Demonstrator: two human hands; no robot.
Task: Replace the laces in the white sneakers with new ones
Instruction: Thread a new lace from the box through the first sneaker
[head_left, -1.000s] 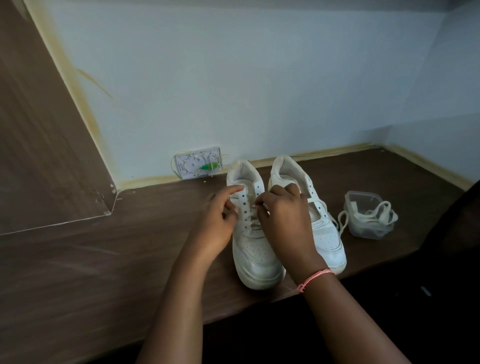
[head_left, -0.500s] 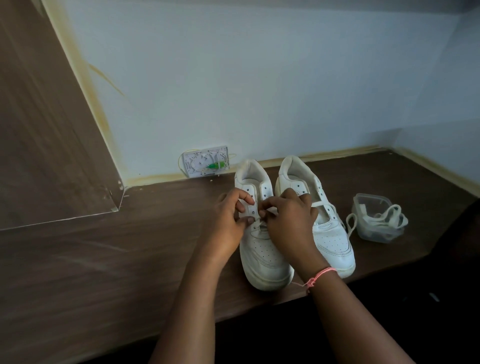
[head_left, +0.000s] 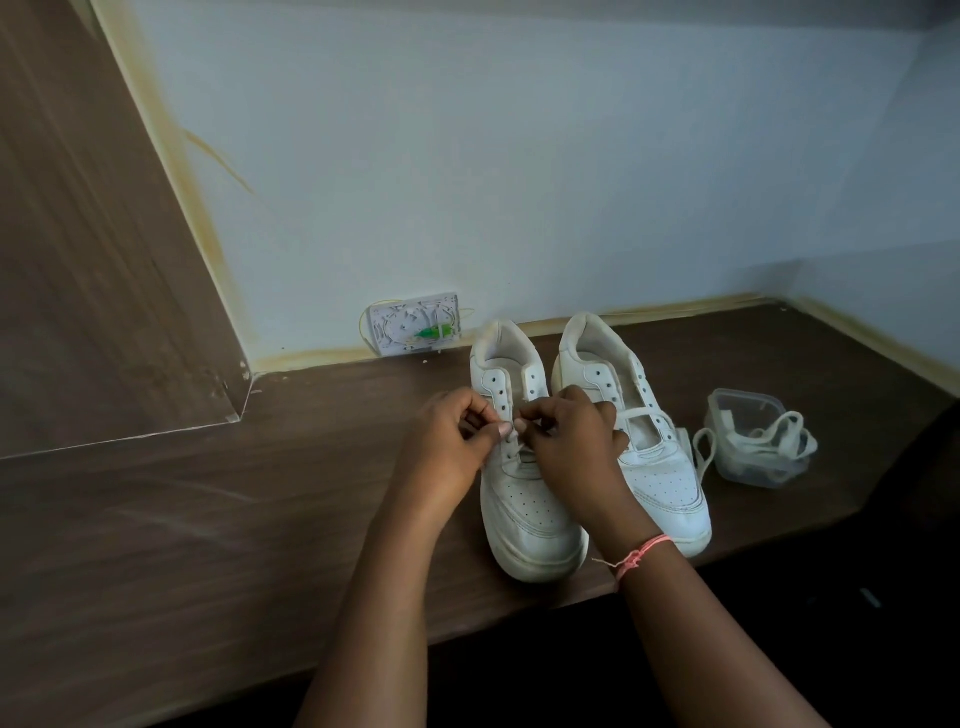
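The 2 white sneakers stood side by side on the wooden shelf (head_left: 208, 519). A lace (head_left: 511, 447) on the left sneaker (head_left: 524, 499) was pinched by the curled left hand (head_left: 452, 447) and right hand (head_left: 571, 441) at the lower eyelets, its upper eyelets empty. The right sneaker (head_left: 660, 467) was largely unlaced, with loose laces (head_left: 769, 441) draped over a clear tub (head_left: 748, 415) just beside it; most of the work appeared to remain.
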